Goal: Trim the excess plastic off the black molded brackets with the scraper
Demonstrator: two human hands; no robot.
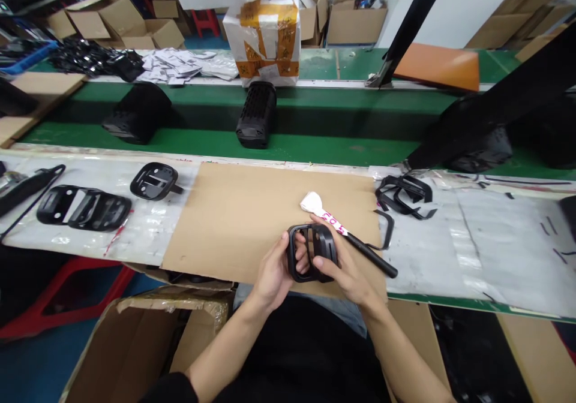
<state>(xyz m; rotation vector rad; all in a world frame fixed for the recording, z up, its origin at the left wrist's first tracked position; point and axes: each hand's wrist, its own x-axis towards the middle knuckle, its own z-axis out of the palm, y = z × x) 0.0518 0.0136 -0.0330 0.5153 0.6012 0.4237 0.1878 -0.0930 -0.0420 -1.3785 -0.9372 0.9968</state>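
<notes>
Together, the left hand [272,266] and the right hand [344,265] are closed around a black plastic frame [314,252], gripping it from either side, with the fingers of the left hand [302,259] showing through its slots. The frame sits between the palms, just above the near edge of the cardboard sheet [234,223]. A black-handled scraper [366,252] with a white tip and a pink-printed wrap lies under the right hand's fingers, touching them, and its tip points up and left across the sheet. Whether the right hand also grips the scraper, I cannot tell.

Left of the sheet, two more black plastic frames [83,208] [155,181] lie on clear plastic film [144,238]. Right of the sheet is a tangle of thin black plastic strips [402,194]. Beyond the sheet, black ribbed housings [256,115] stand on a green conveyor belt [225,148], and a carton bound in orange tape [263,37] sits farther back. Below the sheet, near the person's lap, is an open cardboard box [135,343].
</notes>
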